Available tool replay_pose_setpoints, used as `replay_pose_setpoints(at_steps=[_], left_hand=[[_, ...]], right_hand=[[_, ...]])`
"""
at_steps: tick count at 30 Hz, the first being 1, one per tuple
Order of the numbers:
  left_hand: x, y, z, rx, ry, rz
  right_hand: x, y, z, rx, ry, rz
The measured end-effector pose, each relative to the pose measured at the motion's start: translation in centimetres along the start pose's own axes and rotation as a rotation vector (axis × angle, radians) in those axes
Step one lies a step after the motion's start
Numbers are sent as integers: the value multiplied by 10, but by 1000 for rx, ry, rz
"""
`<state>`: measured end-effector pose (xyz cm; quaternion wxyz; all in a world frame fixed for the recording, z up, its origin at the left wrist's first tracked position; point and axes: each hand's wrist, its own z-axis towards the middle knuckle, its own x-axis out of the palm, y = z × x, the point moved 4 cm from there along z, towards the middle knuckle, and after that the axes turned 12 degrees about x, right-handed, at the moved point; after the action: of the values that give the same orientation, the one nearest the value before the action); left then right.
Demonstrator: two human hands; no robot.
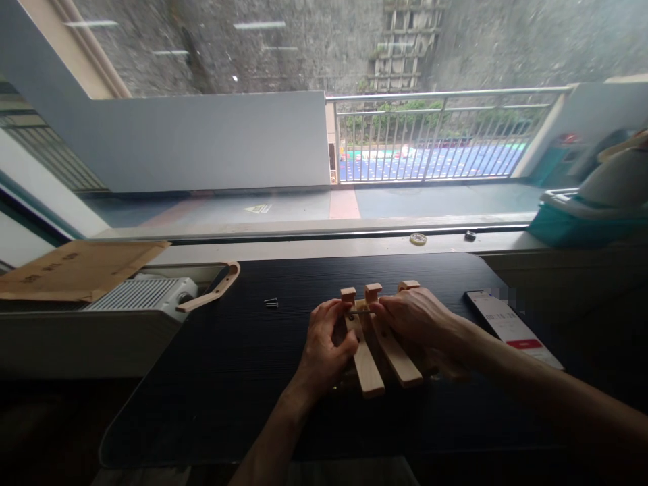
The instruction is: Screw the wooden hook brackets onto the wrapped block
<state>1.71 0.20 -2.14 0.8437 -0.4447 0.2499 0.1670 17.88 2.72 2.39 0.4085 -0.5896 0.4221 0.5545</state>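
Gripping wooden slat assembly (pixel 368 368) on table (pixel 227 378): left hand (pixel 327 341) clamps outer slat, right hand (pixel 420 322) fingers pinch tops. Likely light, stiff; hold mid-slat.

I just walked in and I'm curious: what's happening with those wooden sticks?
A person at a black table by a window is holding some wooden slats with both hands. The left hand grips the left slat, and the right hand lies over the others, fingers pinched near their tops. Small screws lie loose to the left, and a phone rests on the right.
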Motion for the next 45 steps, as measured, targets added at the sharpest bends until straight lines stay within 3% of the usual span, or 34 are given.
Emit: replay_pose_setpoints(at_steps=[25, 31, 36, 45], left_hand=[[1, 2, 0, -24, 6, 4], [-1, -1, 0, 3, -1, 28], [0, -1, 0, 17, 14, 29], [-1, 0, 0, 45, -7, 20]], right_hand=[[-8, 5, -3, -128, 6, -57], [-44, 0, -13, -22, -22, -38], [-79, 14, -11, -190, -62, 37], [-91, 46, 2, -273, -10, -82]])
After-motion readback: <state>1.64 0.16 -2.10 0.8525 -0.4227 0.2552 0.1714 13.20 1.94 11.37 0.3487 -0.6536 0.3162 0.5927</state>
